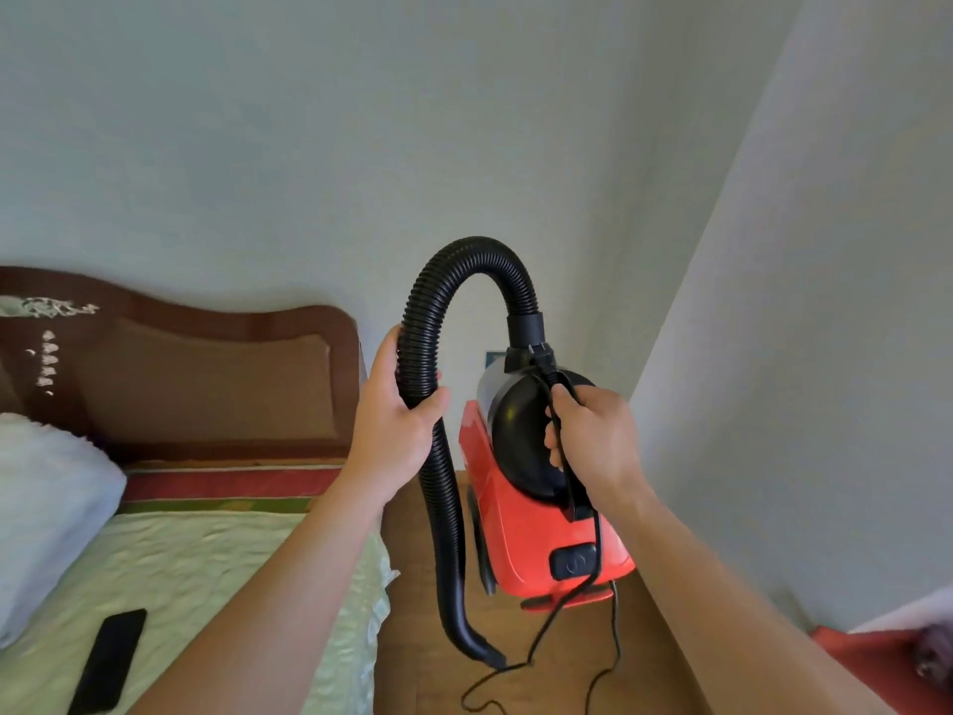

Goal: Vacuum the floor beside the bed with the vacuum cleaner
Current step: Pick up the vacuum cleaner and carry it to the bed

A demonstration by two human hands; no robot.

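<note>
Vacuum cleaner (526,513) (power-symbol switch (573,564))

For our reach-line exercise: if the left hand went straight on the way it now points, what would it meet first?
Probably the pale plain wall; the left hand, gripping the black ribbed plastic hose, points up and ahead. Depth is unclear.

Left hand (399,430) grips hose (454,281); right hand (593,441) holds red vacuum cleaner (521,518) aloft.

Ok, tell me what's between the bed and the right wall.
Head view: a strip of wood floor with the cord trailing on it. Above it the left hand holds the hose, the right hand the vacuum.
</note>
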